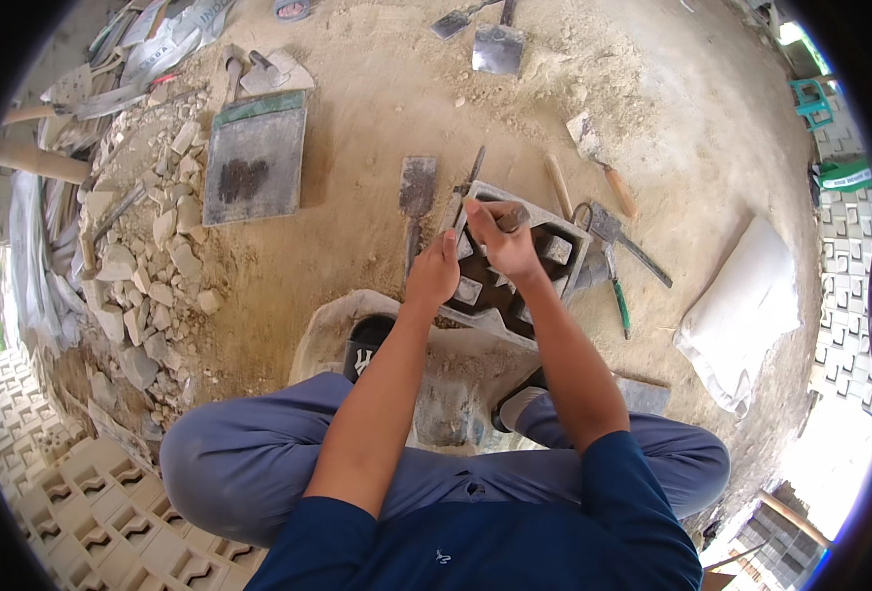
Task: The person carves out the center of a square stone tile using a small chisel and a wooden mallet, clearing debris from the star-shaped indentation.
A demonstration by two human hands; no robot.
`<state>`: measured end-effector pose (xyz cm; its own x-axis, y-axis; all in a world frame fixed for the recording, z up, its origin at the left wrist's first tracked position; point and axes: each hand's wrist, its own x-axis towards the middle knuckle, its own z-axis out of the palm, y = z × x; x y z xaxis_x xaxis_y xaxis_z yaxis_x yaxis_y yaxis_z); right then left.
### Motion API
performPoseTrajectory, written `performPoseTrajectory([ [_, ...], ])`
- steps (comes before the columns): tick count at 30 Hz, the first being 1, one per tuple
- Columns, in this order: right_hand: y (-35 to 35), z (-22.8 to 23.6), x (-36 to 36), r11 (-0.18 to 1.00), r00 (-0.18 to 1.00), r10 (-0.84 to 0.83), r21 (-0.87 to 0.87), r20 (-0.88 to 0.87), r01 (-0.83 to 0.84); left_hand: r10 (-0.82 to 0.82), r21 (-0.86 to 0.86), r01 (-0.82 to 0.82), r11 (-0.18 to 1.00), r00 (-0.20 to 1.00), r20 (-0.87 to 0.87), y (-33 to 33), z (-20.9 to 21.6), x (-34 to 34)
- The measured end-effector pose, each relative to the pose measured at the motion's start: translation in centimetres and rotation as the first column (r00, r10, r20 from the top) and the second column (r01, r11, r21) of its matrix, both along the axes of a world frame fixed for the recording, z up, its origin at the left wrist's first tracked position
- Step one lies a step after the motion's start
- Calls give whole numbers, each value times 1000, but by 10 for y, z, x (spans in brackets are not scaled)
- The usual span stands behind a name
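A grey rectangular mould [566, 229] with several pale raised blocks and dark hollows lies tilted in front of my crossed legs. My right hand [498, 241] is wrapped around a short tool with a dark rounded handle [515, 219], above the mould; its working end is hidden. My left hand [434, 274] is closed at the mould's left edge, thumb upward; its fingertips are hidden. A thin metal bar [476, 164] runs along that edge, just beyond the left thumb. Left of it lies a flat, dark-bladed spatula [417, 187].
A hammer [606, 225], green-handled tool [620, 305] and wooden-handled trowel [617, 189] lie right of the mould. A white sack [746, 310] is farther right. Left are a grey board [256, 163] and broken stones [165, 227]. A shovel blade [498, 49] lies at the far side.
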<state>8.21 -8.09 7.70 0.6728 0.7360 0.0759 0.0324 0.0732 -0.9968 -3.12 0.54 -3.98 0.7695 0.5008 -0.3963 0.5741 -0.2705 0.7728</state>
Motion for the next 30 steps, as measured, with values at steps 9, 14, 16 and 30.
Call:
performPoseTrajectory([
  [9, 8, -13, -4, 979, 979, -198, -67, -47, 195, 26, -18, -26, 999, 999, -19, 3, 2, 4],
  [14, 0, -37, -10, 959, 956, -275, 94, 102, 266, 1, -24, -2, 1000, 999, -42, -4, 5, 7],
  [16, 8, -28, -9, 983, 974, -182, 6, 132, 183, 39, 0, -39, 999, 999, -32, -1, -2, 3],
  [30, 6, -23, -17, 904, 910, -392, 126, -133, 408, 19, 40, -19, 999, 1000, -1, -3, 1, 2],
])
